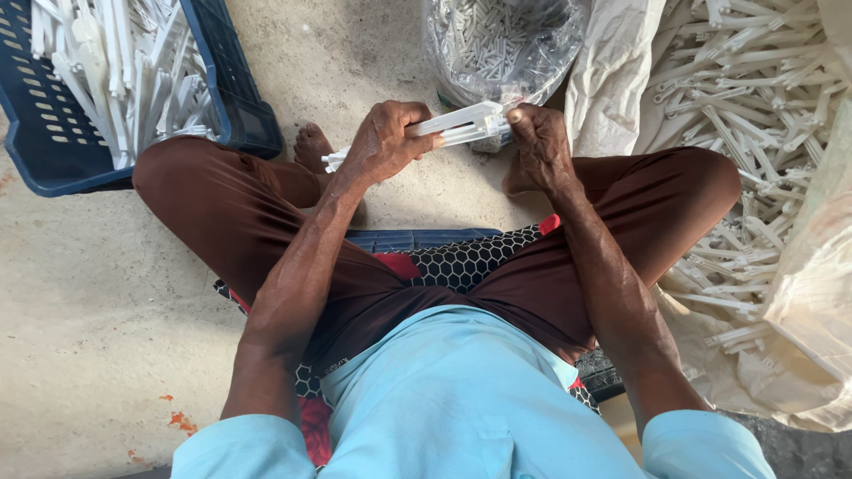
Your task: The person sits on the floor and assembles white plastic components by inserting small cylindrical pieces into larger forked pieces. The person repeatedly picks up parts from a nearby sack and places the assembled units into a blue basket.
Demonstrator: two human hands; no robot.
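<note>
Both hands are on one white plastic strip (454,126) held over the crossed legs: left hand (383,142) wrapped around its middle, right hand (538,146) pinching the far end. Bare concrete floor (98,293) opens up left. Further out, a blue crate (253,120) of strips, a clear bag (501,44), and a white sack (612,62) crowding the right edge.

Bright, even daylight throughout, strongest at upper right, where the white plastic strips (754,80) nearly wash out against the pale sack (612,71). Soft glare on the clear bag (461,53) at top centre. Gentle, diffuse shadows on the concrete floor (98,293) beside the legs and under the blue crate (240,98); darker shade between the knees. Sharp focus across most of the view, slight softness at the fingers (519,120). Mild wide-angle stretching toward the corners.
</note>
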